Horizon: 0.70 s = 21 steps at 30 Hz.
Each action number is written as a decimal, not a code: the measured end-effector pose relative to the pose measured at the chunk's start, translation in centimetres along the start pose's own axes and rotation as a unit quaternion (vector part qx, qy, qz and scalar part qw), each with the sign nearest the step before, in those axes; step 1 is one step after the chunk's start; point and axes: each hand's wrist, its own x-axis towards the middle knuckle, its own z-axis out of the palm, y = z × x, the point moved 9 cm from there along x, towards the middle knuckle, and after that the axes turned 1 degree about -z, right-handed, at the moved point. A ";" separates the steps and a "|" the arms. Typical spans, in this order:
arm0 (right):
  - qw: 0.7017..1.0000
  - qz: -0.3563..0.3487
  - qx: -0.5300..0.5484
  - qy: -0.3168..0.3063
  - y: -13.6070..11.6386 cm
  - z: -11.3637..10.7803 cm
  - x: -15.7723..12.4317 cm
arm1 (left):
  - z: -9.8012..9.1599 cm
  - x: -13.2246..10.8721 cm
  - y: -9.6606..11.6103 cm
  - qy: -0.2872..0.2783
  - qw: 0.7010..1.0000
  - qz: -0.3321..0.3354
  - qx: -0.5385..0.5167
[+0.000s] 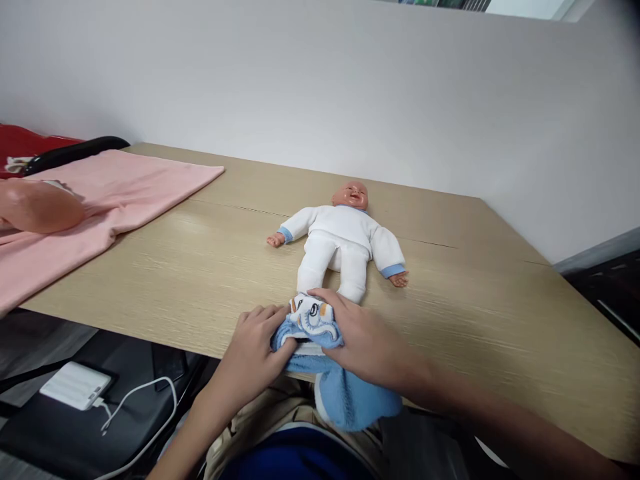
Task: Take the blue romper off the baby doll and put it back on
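A baby doll point(340, 230) in a white top with blue cuffs lies on its back on the table, head toward the wall, legs toward me. At the table's front edge are blue fleece doll pants point(350, 397), with an embroidered cartoon face bunched near the doll's feet and one part hanging over the edge. My left hand point(257, 343) grips the bunched cloth on the left, thumb tucked into it. On the other side my right hand point(363, 337) is closed on the same cloth. The doll's feet are hidden behind the cloth and my hands.
A pink cloth point(135, 183) covers the table's left side, with a skin-coloured doll part point(43, 205) on it. Below left, a white power bank point(76, 385) with a cable rests on a black chair point(30, 433). A wall point(300, 87) stands behind the wooden table point(200, 267).
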 end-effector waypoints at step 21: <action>0.990 -0.055 0.070 0.110 2.0 -3.6 -0.3 | -0.3 3.0 -0.1 -0.005 0.972 0.061 -0.227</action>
